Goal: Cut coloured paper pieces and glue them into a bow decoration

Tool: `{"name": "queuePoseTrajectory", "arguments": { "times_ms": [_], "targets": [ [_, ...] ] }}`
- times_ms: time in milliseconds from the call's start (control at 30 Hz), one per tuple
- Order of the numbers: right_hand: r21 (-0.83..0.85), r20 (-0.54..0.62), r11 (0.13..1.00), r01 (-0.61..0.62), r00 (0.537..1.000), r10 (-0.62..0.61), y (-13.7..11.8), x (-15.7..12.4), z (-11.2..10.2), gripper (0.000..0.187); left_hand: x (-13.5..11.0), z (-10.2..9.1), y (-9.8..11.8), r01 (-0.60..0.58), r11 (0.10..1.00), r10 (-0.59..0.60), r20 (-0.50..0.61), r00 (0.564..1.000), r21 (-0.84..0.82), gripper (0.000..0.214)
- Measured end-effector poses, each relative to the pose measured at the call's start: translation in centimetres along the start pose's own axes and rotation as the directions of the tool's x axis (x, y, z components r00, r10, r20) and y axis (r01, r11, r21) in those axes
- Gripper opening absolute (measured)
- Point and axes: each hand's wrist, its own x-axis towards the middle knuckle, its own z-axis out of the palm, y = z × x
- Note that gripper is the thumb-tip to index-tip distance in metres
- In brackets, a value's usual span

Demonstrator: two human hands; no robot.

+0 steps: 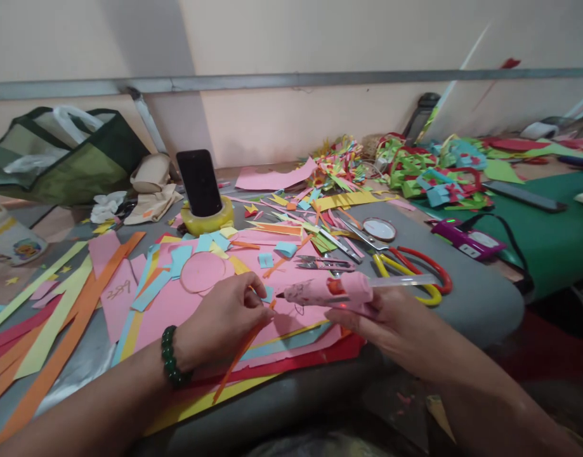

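My left hand (224, 317), with a green bead bracelet at the wrist, pinches a thin orange paper strip (238, 362) that trails down toward the table edge. A small light blue paper piece (268, 294) shows at its fingertips; whether it is stuck to the strip I cannot tell. My right hand (391, 324) is closed around a pink hot glue gun (329, 292). The gun's dark nozzle points left, close to the left fingertips, and a clear glue stick (405, 280) sticks out of its back. Pink paper sheets (243, 263) lie stacked beneath both hands.
Scissors with red and yellow handles (410, 273), thread snips (324, 263) and a tape roll (379, 229) lie right. A phone (199, 183) stands in a yellow tape roll (208, 218). Orange strips (67, 343) lie left; woven paper pieces (415, 165) are heaped behind.
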Motion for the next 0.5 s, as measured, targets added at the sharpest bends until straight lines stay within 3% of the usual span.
{"name": "queuePoseTrajectory", "arguments": {
  "times_ms": [67,167,500],
  "targets": [
    [-0.169,0.096,0.985,0.038,0.995,-0.022,-0.07,0.13,0.58,0.035,0.12,-0.15,-0.02,0.019,0.999,-0.018,0.021,1.000,-0.026,0.014],
    [-0.282,0.117,0.959,0.032,0.993,0.001,-0.17,0.17,0.97,0.043,0.28,-0.30,0.00,0.031,0.999,-0.031,0.031,0.999,-0.020,0.016],
    [-0.379,0.152,0.925,-0.006,0.986,0.068,-0.70,0.18,0.80,0.050,0.30,-0.32,-0.09,0.023,0.998,-0.026,0.043,0.999,0.064,0.016]
  ]
}}
